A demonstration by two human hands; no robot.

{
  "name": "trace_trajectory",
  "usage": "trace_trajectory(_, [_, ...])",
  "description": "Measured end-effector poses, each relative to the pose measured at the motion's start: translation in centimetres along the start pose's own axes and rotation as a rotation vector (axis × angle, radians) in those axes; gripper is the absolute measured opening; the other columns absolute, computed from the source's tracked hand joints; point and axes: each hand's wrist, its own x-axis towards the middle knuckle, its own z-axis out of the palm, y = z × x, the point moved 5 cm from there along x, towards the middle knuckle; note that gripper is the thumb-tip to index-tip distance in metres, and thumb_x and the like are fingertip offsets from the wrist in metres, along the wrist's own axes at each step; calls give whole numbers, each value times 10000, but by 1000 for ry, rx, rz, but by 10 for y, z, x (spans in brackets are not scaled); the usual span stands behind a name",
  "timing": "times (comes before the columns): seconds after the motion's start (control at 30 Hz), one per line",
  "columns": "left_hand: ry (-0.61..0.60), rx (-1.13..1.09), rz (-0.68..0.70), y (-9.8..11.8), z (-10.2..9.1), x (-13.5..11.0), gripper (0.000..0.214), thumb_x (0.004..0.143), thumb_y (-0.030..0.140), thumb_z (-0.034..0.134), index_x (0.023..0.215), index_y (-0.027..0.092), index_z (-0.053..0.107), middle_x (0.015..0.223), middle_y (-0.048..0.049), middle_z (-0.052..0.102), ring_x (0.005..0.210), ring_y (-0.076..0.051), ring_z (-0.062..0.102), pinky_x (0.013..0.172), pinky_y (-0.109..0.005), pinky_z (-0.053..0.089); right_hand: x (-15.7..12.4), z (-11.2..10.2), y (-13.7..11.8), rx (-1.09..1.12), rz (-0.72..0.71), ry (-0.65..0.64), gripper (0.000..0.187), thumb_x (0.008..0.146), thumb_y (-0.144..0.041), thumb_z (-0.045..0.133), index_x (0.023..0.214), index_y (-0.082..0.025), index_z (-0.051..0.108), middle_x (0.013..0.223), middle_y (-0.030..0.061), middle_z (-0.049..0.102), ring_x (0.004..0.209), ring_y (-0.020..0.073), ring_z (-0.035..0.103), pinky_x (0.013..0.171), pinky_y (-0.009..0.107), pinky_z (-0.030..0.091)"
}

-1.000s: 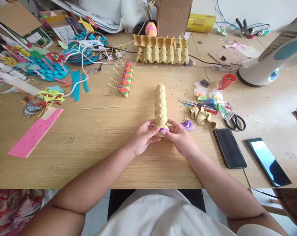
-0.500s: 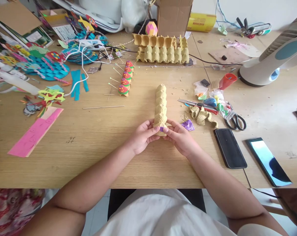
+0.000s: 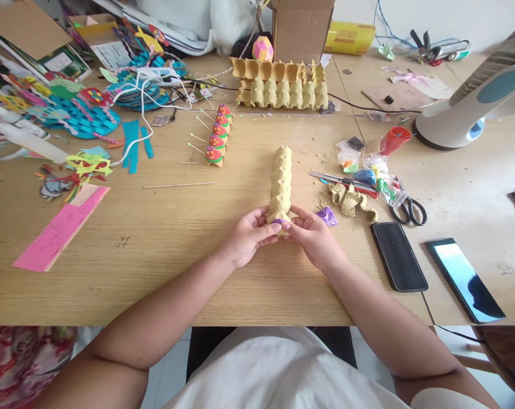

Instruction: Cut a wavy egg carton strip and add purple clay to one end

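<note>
A strip of egg carton [image 3: 281,179], cups turned up, points away from me over the wood table [image 3: 172,227]. Its near end is gripped from the left by my left hand [image 3: 252,236] and from the right by my right hand [image 3: 310,236]. Both thumbs press a small purple patch [image 3: 278,221], apparently modelling clay, onto the nearest cup. Some fingertips are hidden behind the carton. Just right of my right hand lies a purple packet [image 3: 326,216]. Torn carton scraps [image 3: 348,200] rest beyond it.
Painted caterpillar-like carton strip [image 3: 218,136] with thin sticks stands ahead left. To the right lie a utility knife [image 3: 346,183], scissors [image 3: 410,211], clay bags [image 3: 365,176] and two phones, one black [image 3: 400,257]. Egg cartons [image 3: 283,94] stand at the back, a lamp-like device [image 3: 448,122] at right.
The near end of the carton strip has tilted slightly, and the strip has shifted a little right. My thumbs now cover more of the purple patch.
</note>
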Motion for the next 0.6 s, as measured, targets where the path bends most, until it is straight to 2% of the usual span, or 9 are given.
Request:
trace_trajectory(0.2, [-15,-9,4,2,2,-1,498,735,193,894,1200,218,720,1050,-29,758,861,-101,717,708,-174,561,-1,0,-3,29,0,-20,691,658,-358,961,1272,-206,685,725,-40,665,679,111,584,698,257,499])
trace_trajectory(0.37, [-12,-46,9,4,4,-2,549,690,163,916,1192,234,705,1015,-2,744,870,-100,714,722,-182,561,-4,3,-5,70,61,-40,618,695,-382,929,1243,-238,684,867,-4,720,792,136,637,752,269,516])
trace_trajectory(0.6, [-30,-8,-27,0,6,-1,563,681,145,920,1190,232,697,1061,-12,725,896,-113,699,742,-208,552,-4,0,0,38,87,45,651,631,-431,965,1169,-230,658,839,-13,732,774,135,657,720,258,508])
